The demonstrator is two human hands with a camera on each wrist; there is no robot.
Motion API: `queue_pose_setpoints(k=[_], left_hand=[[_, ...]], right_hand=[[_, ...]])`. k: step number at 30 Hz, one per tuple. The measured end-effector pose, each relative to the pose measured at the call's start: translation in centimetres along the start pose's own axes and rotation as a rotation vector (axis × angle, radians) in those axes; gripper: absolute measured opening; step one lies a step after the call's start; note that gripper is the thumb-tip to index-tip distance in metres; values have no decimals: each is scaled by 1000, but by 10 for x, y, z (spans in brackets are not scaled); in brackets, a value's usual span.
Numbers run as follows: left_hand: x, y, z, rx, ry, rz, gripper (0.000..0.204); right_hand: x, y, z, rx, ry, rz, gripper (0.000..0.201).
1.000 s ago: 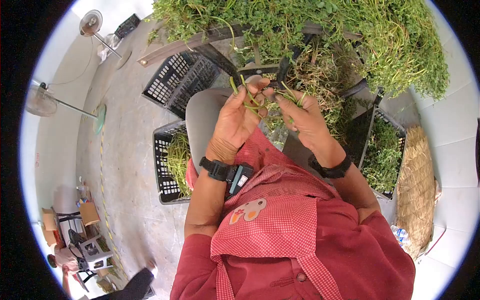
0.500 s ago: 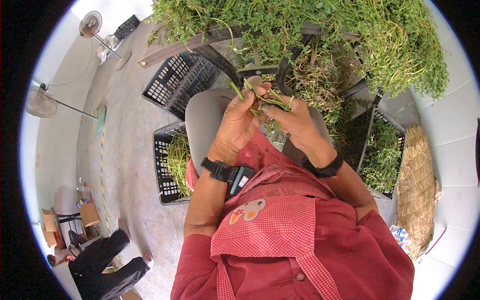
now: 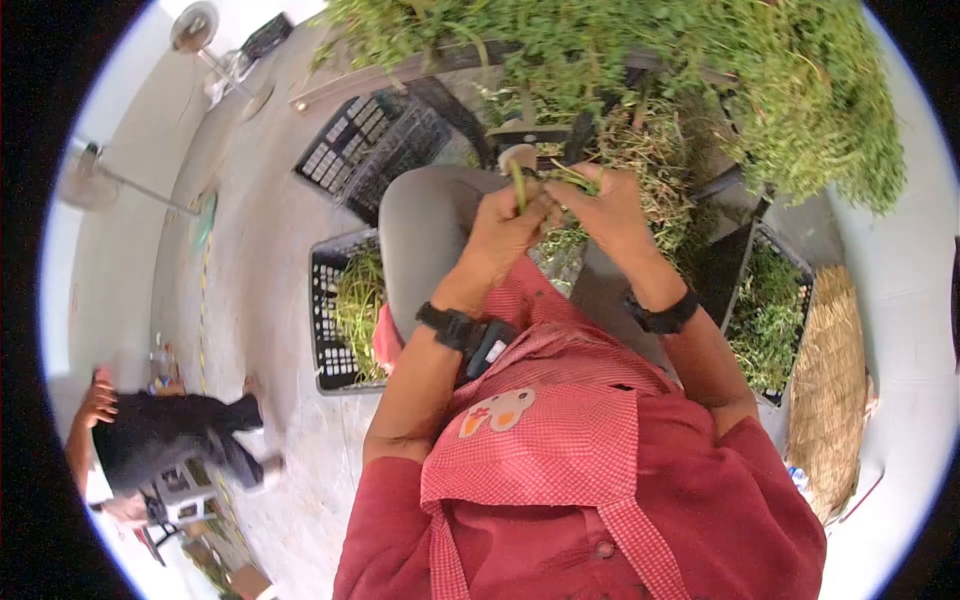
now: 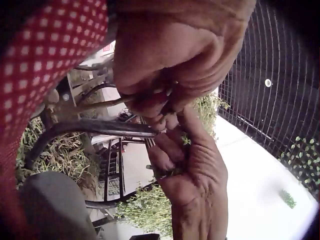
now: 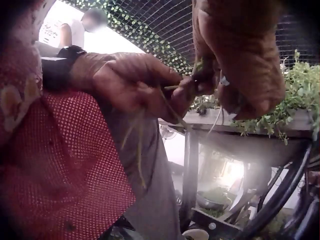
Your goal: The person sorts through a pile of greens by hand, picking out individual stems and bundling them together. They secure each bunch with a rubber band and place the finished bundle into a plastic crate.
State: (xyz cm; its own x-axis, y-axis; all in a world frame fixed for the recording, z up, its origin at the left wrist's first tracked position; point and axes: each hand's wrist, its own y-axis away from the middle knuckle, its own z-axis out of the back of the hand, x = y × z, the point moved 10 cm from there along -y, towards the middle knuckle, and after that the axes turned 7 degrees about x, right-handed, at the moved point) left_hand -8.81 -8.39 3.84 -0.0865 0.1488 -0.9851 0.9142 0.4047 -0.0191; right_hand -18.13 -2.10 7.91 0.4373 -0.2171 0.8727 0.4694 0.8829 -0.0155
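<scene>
In the head view, my left hand [image 3: 497, 240] and right hand [image 3: 617, 222] meet at the fingertips over my lap. My left thumb and fingers pinch thick green stems [image 3: 518, 185], whose cut ends stick up. Between right thumb and fingers I hold thinner green stems [image 3: 582, 180]. The right wrist view has thin stems [image 5: 140, 150] hanging below the left hand [image 5: 132, 82], while the right hand [image 5: 245, 65] closes in from above. From the left wrist, small green bits [image 4: 186, 140] show among the curled fingers of the right hand [image 4: 197, 175].
A heap of leafy greens [image 3: 640, 60] covers the table ahead. Black crates with greens stand at left [image 3: 325, 340] and right [image 3: 775, 240]; another crate [image 3: 350, 135] stands by the table leg. A straw roll [image 3: 830, 390] lies at right. A person [image 3: 170, 430] is at lower left.
My right hand came in against the left, and the left hand has turned, its stems now more upright. The head view has shifted slightly. The person at lower left has moved across the floor.
</scene>
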Motion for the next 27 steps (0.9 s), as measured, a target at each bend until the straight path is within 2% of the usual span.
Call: queue_pose_setpoints(k=[1,3,4,6,9,10,13,14,15,17,18,19,20,21,23,24,25,26,27], left_hand=[[1,1,2,-36,-4,0,12],[-11,1,0,-84,-321,-116,10],[-7,0,6,-130,-325,-114,10],[-18,0,-1,-101,-682,-300,7],[-26,4,-1,-168,-647,-252,5],[-33,4,-2,-177,-728,-305,6],[-61,13,8,-285,-716,-375,10],[-76,20,14,-357,-836,-480,14],[-89,25,22,-373,-858,-488,14],[-133,50,43,-527,-779,-507,10],[-158,67,48,-561,-786,-377,11],[-167,73,59,-569,-805,-394,11],[-177,85,75,-663,-809,-494,12],[-184,100,90,-752,-807,-591,14],[-180,119,124,-844,-901,-434,15],[-173,130,144,-900,-884,-395,15],[-164,140,163,-951,-865,-356,14],[-161,151,174,-999,-889,-365,13],[-156,163,185,-1045,-910,-374,11]], right_hand=[[-2,0,-6,33,-8,15,25],[18,12,7,-177,319,280,25],[17,13,7,-179,357,295,22],[16,12,7,-154,390,331,20],[22,15,13,-171,422,412,19],[25,15,15,-168,416,420,18],[20,14,23,-169,394,477,20],[4,7,31,-181,377,363,22],[-13,0,41,-191,361,250,24],[-61,-9,69,-314,324,49,30],[-80,-11,73,-319,313,68,30],[-122,-11,85,-401,-101,-6,30],[-157,-7,92,-462,-518,-81,30],[-163,-3,101,-462,-527,-65,30],[-191,2,91,-274,-692,-236,27],[-199,6,97,-278,-701,-221,27],[-215,13,97,-288,-760,-282,25],[-231,22,96,-299,-819,-348,22],[-237,31,99,-312,-828,-342,22]])
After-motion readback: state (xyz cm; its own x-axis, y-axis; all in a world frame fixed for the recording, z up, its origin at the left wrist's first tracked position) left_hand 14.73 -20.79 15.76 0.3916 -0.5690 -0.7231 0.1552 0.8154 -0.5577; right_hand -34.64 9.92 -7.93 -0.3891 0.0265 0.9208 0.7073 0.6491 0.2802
